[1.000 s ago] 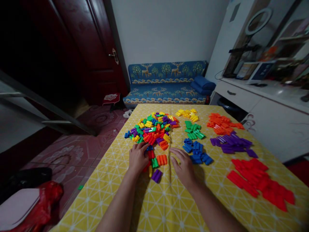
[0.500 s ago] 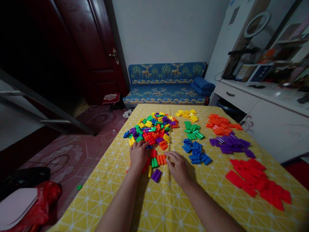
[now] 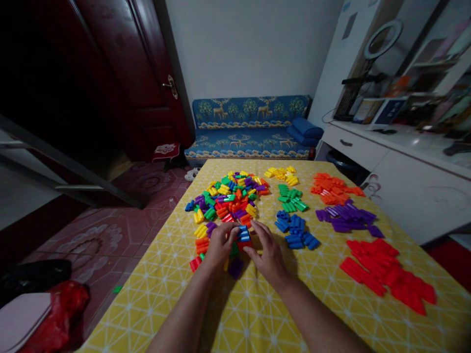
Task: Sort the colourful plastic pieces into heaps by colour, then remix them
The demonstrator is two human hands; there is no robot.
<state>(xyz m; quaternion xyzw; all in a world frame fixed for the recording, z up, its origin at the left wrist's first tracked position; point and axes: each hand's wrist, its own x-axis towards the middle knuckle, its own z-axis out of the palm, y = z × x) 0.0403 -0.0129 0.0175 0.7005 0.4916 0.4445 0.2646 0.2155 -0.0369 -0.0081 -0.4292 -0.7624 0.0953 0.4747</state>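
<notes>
My left hand is closed on a blue ribbed plastic block over the near middle of the table. To its right, my right hand has thumb and fingers spread around the block's right side; I cannot tell whether it touches. Beneath and beside my hands lie loose blocks: a purple block, an orange block and a red block. Others are partly hidden under my fingers. Beyond my left hand spreads a mixed-colour heap of blocks.
Single-colour groups lie to the right: yellow blocks, green blocks, blue blocks, orange blocks, purple blocks and red blocks. A patterned yellow cloth covers the table. Behind it stands a blue sofa.
My left hand has moved right and nearer from the heap's edge, now with a blue block in it. My right hand has shifted slightly, beside the block. The view has turned a little.
</notes>
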